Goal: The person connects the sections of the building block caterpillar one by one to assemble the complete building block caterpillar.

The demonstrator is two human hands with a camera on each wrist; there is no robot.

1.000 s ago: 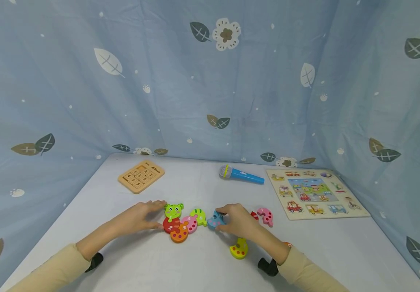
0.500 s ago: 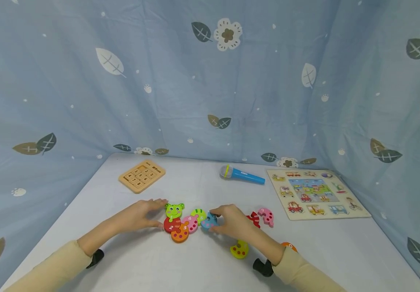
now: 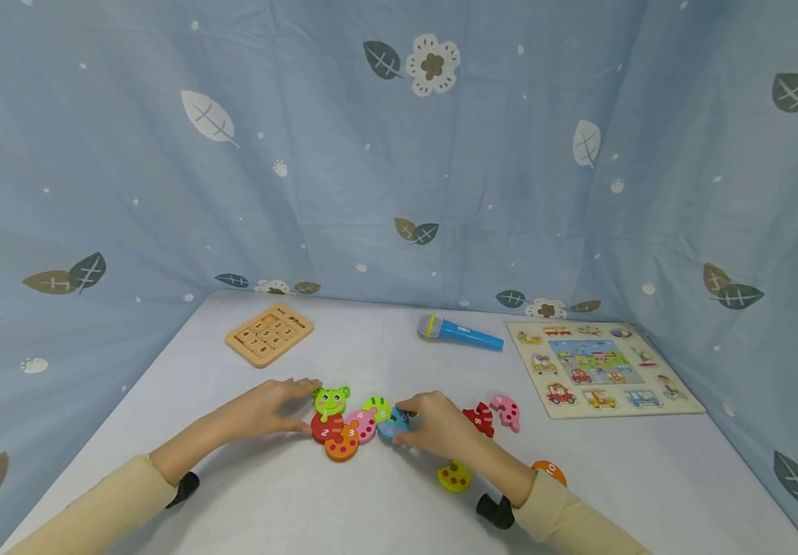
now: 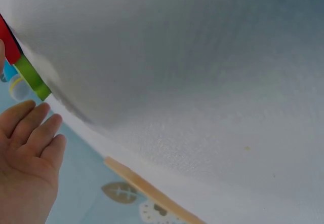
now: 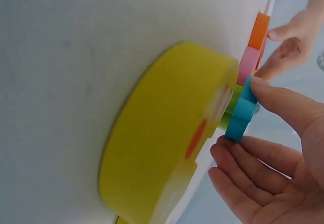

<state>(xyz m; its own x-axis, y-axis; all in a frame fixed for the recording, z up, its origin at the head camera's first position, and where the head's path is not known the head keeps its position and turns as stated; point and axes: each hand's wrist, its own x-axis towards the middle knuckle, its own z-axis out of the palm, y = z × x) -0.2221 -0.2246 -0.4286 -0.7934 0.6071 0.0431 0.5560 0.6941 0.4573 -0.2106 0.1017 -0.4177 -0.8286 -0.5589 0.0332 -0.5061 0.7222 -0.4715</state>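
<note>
A caterpillar number puzzle lies on the white table: a green head piece, a red 2 piece, an orange 3 piece, a pink 4 piece and a green striped piece. My right hand pinches a blue puzzle piece between thumb and fingers, right at the striped piece's edge. In the right wrist view the blue piece stands between thumb and fingertips. At the chain's left end is my left hand, fingers extended by the head, thumb at the red piece.
Loose puzzle pieces lie to the right: yellow, red, pink and orange. Farther back are a wooden number board, a blue toy microphone and a picture puzzle board. A blue curtain hangs behind.
My right hand has moved left with the blue piece, bringing it up against the green striped piece. My left hand stays almost where it was.
</note>
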